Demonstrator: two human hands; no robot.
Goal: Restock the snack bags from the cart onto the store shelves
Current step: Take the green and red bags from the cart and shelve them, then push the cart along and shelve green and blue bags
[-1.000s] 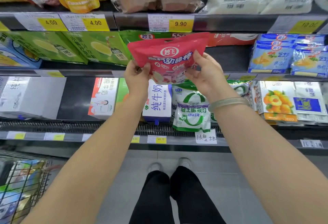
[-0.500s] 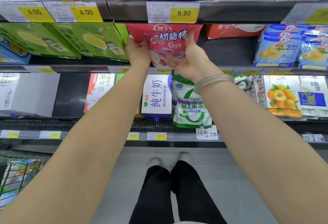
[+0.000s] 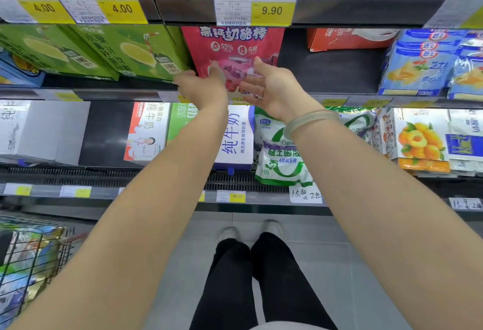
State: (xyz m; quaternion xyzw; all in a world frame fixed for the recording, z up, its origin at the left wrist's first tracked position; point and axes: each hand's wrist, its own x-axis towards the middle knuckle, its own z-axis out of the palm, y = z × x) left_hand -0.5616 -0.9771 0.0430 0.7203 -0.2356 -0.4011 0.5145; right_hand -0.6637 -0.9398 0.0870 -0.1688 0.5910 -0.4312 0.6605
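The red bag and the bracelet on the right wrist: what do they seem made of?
Red bag: likely thin plastic film, slightly glossy, printed, softly creased. Bracelet: a smooth, pale, translucent ring, perhaps jade or glass; the picture cannot settle which.

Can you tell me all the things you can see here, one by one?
red snack bag: one, red, upright on the middle shelf, beside the green cartons.
green cartons: at least two, green, middle shelf, left.
blue bags: several, blue, middle shelf, right.
price tags: three readable, yellow and white, top shelf edge.
milk carton: one, white and blue, lower shelf.
green-and-white bag: one, green and white, lower shelf, centre.
cart: one, dark wire, bottom left, holding bags.
bracelet: one, pale, right wrist.
left hand: one, at the bag's lower left corner, grip unclear.
right hand: one, open, before the bag's lower right.
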